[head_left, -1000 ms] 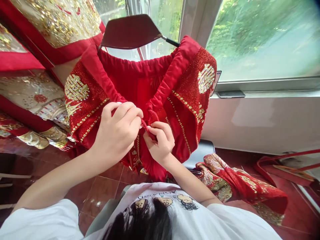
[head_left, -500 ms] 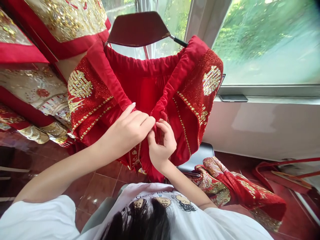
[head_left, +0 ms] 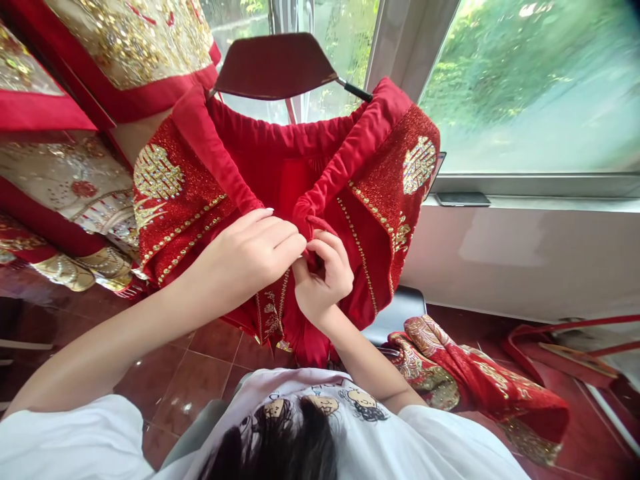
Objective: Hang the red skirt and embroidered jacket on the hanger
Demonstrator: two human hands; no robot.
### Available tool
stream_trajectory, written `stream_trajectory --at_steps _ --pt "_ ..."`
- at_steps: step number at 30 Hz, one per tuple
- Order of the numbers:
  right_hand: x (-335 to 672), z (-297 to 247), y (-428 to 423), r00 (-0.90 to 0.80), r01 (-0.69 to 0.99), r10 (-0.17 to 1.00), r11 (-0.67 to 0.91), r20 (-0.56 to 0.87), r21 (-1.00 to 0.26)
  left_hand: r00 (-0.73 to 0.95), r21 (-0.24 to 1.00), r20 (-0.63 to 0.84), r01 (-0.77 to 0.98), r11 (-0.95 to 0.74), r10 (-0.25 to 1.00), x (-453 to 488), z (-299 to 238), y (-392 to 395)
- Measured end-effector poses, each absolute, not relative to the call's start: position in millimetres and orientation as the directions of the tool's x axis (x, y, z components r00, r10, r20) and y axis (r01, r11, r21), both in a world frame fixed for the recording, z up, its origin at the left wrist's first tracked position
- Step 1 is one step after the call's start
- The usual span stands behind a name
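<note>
Both hands have drawn closer together than a second ago. The thin red cord that was then pinched in the open between them is now mostly tucked under the fingers, and only a short loop (head_left: 320, 223) shows above. From this the work looks to have narrowed to close fingertip handling where the band's two ends meet.

The left hand (head_left: 250, 257) lies over that meeting point with its fingers laid together and its tips against the right hand. Its thumb is hidden, so whether its grip holds cloth cannot be told. The right hand (head_left: 325, 280) is clenched, its grip curled on the gathered end of the waistband (head_left: 350, 150).

The red skirt (head_left: 380, 193) hangs in front of the person, opened out in two panels. It is a deep glittering red with rows of gold beads and a gold double-happiness emblem (head_left: 157, 172) on each side.

At 12 o'clock from the hands stands a dark red chair back (head_left: 275, 67). At 9 to 10 o'clock hang gold-embroidered garments (head_left: 75, 180). At 2 o'clock a phone (head_left: 461, 199) lies on the windowsill (head_left: 550, 203). At 4 o'clock lies a folded brocade garment (head_left: 475, 380), and the tiled floor (head_left: 200, 373) is at 7 o'clock.
</note>
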State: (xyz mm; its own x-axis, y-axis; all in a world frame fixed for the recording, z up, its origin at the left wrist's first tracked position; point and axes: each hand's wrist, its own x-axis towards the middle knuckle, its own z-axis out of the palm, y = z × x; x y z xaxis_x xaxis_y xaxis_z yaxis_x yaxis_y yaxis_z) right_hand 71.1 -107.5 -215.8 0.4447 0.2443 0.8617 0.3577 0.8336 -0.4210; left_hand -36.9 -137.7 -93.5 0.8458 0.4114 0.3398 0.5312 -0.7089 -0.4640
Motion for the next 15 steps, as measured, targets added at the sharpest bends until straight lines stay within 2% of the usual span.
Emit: stream_trajectory --at_steps 3,6,11,15 --pt "83 -213 -104 0.286 0.47 0.169 0.833 0.943 -0.292 0.827 -0.516 0.365 0.562 -0.646 0.427 -34 -89 -145" --pt "92 -209 -108 0.155 0.541 0.167 0.811 0.974 -0.225 0.809 -0.509 0.392 0.588 -0.629 0.438 -32 -87 -150" --pt "95 -208 -114 0.136 0.585 0.206 0.773 0.969 -0.247 0.741 -0.377 0.461 0.662 -0.648 0.489 -32 -91 -142" --pt "93 -217 -117 0.17 0.586 0.236 0.756 0.957 -0.291 0.695 -0.335 0.504 0.705 -0.625 0.513 -34 -101 -138"
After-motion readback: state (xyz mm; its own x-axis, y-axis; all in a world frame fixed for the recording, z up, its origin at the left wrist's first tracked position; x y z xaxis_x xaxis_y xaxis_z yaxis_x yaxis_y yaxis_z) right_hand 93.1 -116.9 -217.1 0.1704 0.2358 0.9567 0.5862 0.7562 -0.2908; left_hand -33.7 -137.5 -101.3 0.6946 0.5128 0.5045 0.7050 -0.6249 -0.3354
